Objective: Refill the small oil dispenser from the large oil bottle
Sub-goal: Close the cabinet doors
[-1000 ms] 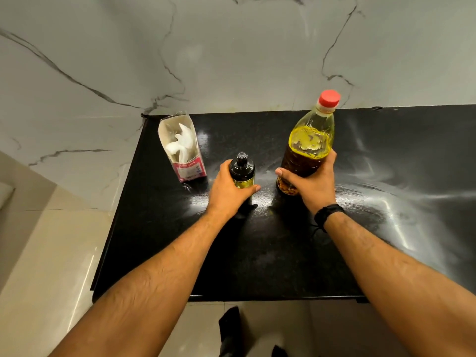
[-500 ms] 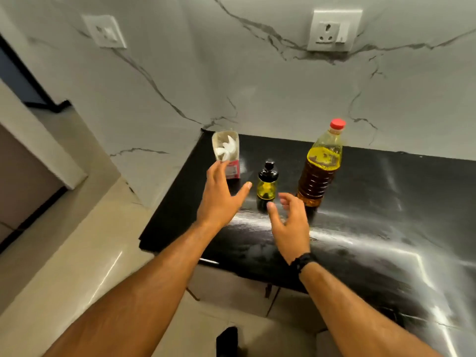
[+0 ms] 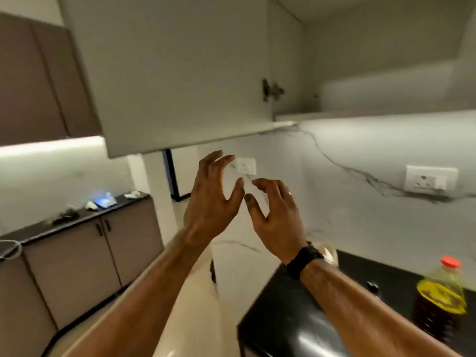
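**Oil bottle upright on the counter, both my hands raised and empty**

Oil bottle [image 3: 441, 302], the large one, stands at my lower right on the black counter [image 3: 288, 320], its long axis vertical and its red cap pointing straight up. It holds dark oil below a yellow label. Just left of it, only the black top of the small dispenser [image 3: 372, 286] peeks over my right forearm, so I cannot tell more than that it stands upright.

Farther out, both my arms reach up and forward, well apart from either bottle. My left hand [image 3: 213, 199] is lifted with its back to me, fingers spread and gently bent, gripping nothing. My right hand [image 3: 277, 215], a black band [image 3: 304, 261] on its wrist, hangs just beside it, fingers loosely hooked and also empty; the two thumbs nearly meet.

Behind them are the marbled wall with a socket [image 3: 430, 178] and the open overhead cupboard door [image 3: 180, 73].
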